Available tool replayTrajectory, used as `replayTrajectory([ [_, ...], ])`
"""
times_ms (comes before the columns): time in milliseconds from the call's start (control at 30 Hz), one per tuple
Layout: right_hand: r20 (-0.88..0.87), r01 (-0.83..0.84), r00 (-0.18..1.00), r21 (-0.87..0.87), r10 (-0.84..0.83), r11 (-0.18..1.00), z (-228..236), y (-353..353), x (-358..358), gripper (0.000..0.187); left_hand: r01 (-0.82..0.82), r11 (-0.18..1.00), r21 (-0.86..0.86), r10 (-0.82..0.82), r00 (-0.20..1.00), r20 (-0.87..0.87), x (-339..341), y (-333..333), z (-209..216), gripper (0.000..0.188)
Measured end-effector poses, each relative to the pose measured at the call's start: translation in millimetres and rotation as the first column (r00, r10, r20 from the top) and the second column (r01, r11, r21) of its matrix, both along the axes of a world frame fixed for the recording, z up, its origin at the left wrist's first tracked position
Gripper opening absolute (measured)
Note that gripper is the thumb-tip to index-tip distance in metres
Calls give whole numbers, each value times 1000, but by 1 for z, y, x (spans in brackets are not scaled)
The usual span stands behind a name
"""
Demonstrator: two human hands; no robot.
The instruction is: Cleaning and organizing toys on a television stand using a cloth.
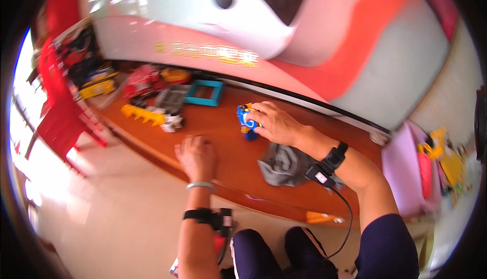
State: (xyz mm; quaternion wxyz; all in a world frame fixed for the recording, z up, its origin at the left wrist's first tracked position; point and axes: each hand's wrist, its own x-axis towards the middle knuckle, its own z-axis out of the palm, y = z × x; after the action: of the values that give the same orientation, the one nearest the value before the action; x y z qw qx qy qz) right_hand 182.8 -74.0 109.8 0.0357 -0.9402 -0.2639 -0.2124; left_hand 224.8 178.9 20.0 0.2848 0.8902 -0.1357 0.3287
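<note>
A small blue toy with yellow parts (245, 121) is at the far middle of the brown wooden cabinet top (231, 147). The fingers of my right hand (276, 121) are closed round it from the right, and its underside looks close to the wood or on it. My left hand (197, 156) is at the cabinet's near edge, palm down, fingers somewhat apart and slightly blurred, with nothing seen in them. Below my right forearm lies a crumpled grey cloth (285, 166).
A turquoise frame (205, 93), grey tray (174, 99), yellow toothed piece (142, 114) and red toys (144, 82) crowd the left. Behind stands a large screen (203, 35). A red chair (61, 116) is left; a lilac bin (406, 167) with toys is right. A cable (350, 218) hangs from my right wrist.
</note>
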Motion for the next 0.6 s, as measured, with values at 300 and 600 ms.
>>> replayTrajectory([
  [300,-145,500,793,710,-592,495,130,-142,-332,36,23,996,81,-13,993,-121,7,13,-3,12],
  [600,132,778,186,585,-974,228,156,-241,-474,42,48,994,98,-28,980,-196,13,17,-22,15],
])
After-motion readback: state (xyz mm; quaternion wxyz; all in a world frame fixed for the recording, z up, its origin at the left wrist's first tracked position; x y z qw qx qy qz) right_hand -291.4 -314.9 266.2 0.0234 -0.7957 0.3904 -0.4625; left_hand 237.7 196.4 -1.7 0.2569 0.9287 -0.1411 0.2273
